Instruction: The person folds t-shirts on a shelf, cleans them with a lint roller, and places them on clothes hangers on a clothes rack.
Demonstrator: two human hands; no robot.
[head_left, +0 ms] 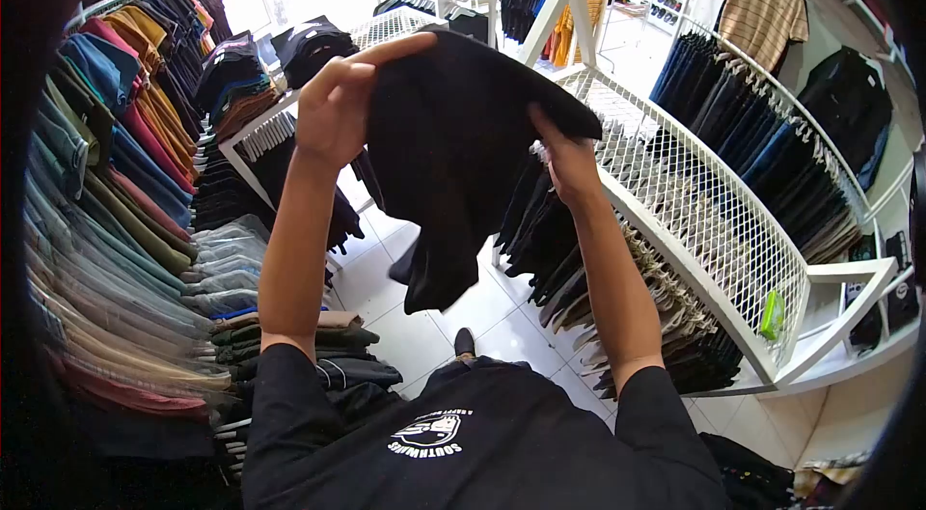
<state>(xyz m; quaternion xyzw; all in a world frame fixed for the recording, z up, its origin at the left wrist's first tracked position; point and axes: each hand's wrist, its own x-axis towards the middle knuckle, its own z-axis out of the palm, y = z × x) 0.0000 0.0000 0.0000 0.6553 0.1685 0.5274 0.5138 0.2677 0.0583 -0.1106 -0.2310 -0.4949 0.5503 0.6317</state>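
Note:
A piece of black clothing [453, 124] hangs in front of me, raised between both hands at about chest height. Folds hide its exact kind. My left hand [333, 110] is closed on its upper left side, with the index finger stretched along the top edge. At the upper right, my right hand [569, 158] pinches the cloth, thumb on the near face and fingers hidden behind it. The lower part of the cloth droops loosely over the tiled floor [386, 283] and touches nothing there.
On the left stands a long rack of coloured clothes [145, 124]. Folded stacks [231, 76] lie ahead of it. To my right, a white mesh-topped rack [694, 192] holds trousers on hangers, with a green packet [772, 315] on the mesh. More trousers [752, 124] hang along the right wall.

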